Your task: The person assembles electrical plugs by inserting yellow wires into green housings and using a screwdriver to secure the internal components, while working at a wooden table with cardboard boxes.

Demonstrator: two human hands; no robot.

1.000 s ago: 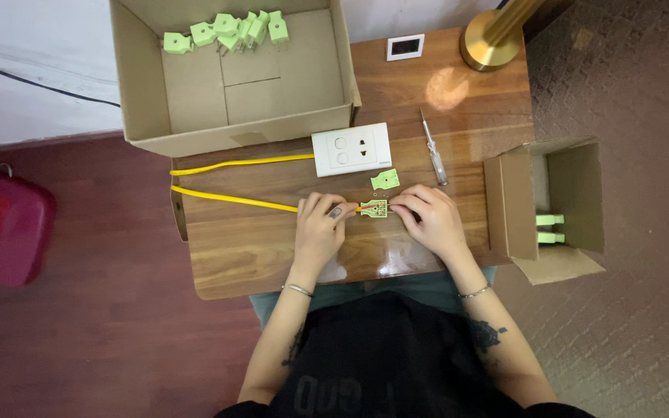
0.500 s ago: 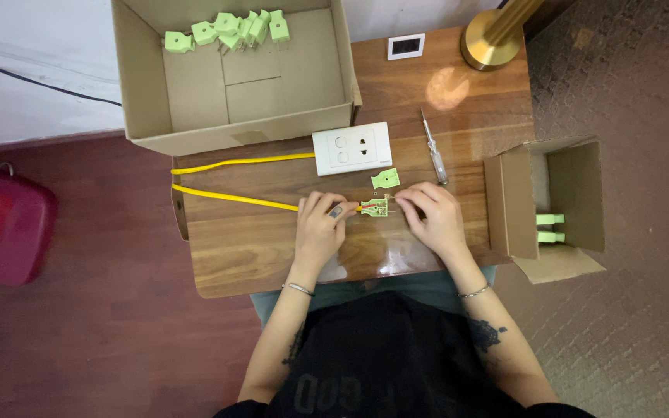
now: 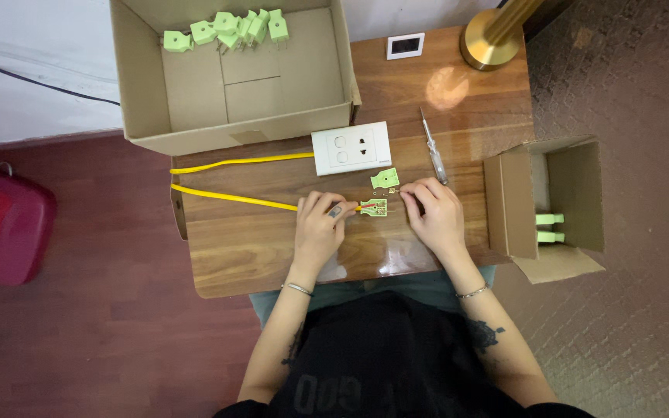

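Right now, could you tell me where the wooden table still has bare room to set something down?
Bare wood lies left of the left hand, below the yellow cable, and between the lamp base and small box. Crowded around the open plug, socket plate and screwdriver.

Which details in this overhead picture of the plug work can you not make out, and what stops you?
- Wire ends inside the open green plug half: too small in the head view.
- What the right hand pinches: hidden by its own fingers.
- Left hand grip on the yellow cable: covered by fingers.
- Green pieces in the small box: partly behind its wall.
- Brass lamp base: cut by the top edge.
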